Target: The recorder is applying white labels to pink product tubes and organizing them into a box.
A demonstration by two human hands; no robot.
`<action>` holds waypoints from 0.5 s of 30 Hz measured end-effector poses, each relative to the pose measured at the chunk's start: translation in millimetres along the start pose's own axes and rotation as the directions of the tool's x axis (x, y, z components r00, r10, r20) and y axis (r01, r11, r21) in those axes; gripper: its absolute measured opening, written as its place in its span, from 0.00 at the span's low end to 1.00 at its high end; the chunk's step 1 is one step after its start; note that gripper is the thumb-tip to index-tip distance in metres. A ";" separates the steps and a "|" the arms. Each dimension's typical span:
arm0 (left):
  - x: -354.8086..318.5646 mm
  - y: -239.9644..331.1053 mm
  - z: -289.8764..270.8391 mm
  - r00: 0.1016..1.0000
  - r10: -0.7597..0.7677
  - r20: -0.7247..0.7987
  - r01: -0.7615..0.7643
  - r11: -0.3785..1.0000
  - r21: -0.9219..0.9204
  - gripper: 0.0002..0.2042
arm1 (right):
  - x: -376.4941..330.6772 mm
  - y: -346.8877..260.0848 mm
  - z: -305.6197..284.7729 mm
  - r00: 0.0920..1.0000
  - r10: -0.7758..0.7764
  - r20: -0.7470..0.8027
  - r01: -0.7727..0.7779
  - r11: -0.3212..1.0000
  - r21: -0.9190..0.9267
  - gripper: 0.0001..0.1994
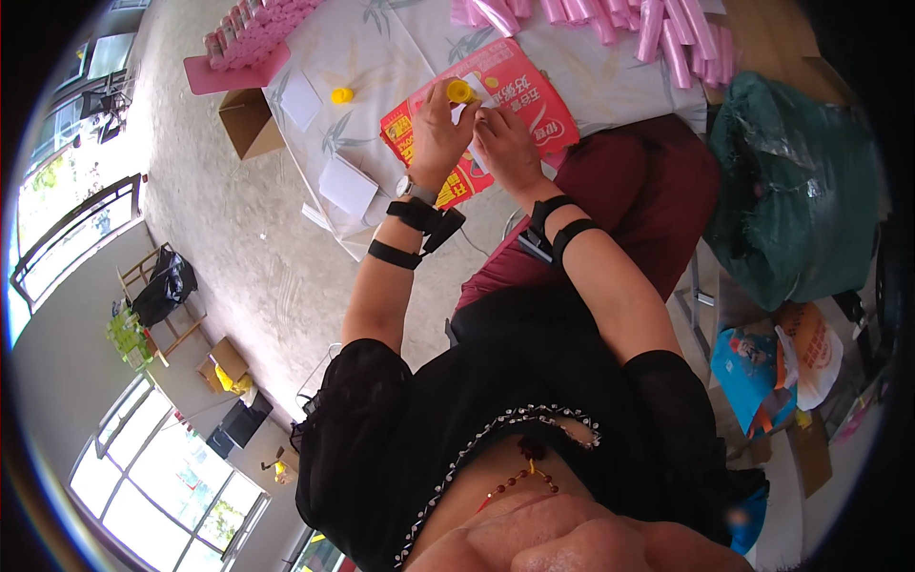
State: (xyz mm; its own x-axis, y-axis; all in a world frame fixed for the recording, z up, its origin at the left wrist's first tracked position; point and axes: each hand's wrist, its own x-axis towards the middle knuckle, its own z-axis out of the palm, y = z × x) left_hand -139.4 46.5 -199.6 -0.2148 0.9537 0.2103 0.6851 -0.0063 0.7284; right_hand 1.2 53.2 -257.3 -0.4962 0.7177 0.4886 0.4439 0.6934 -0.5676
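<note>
My left hand (438, 133) and my right hand (507, 145) meet above a red printed sheet (534, 105) lying on the table. The left hand's fingers pinch a small yellow cap (459, 91). The right hand's fingertips hold a small white piece (474, 110) right beside that cap. Both wrists wear black straps, and the left one also has a watch. A second yellow cap (341, 95) lies alone on the cloth to the left.
The table (381, 57) carries a pale leaf-print cloth, white paper sheets (348, 186), and rows of pink tubes (667, 38) along its far edge. A pink tray of tubes (238, 57) and a cardboard box (250, 122) sit left. A green bag (801, 200) stands right.
</note>
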 end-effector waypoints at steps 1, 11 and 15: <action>-2.5 -2.1 -3.1 1.000 0.004 0.000 -0.004 1.000 -0.003 0.15 | -0.8 1.2 1.1 1.000 0.005 0.010 -0.005 1.000 -0.006 0.11; -25.7 -15.5 -34.5 0.999 -0.048 -0.016 0.049 0.994 0.093 0.16 | -1.0 -1.1 -0.9 1.000 0.009 0.022 -0.009 1.000 0.010 0.12; -26.5 -13.8 -43.3 0.996 -0.079 -0.040 0.081 0.996 0.046 0.15 | -3.0 0.2 -0.6 1.000 0.012 0.022 -0.012 1.000 -0.001 0.11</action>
State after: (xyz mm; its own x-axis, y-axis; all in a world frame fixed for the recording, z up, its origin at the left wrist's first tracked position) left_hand -173.3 8.2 -187.0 -0.2963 0.9384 0.1777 0.6966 0.0851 0.7124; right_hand 3.2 51.2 -258.5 -0.5070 0.7244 0.4672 0.4503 0.6847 -0.5730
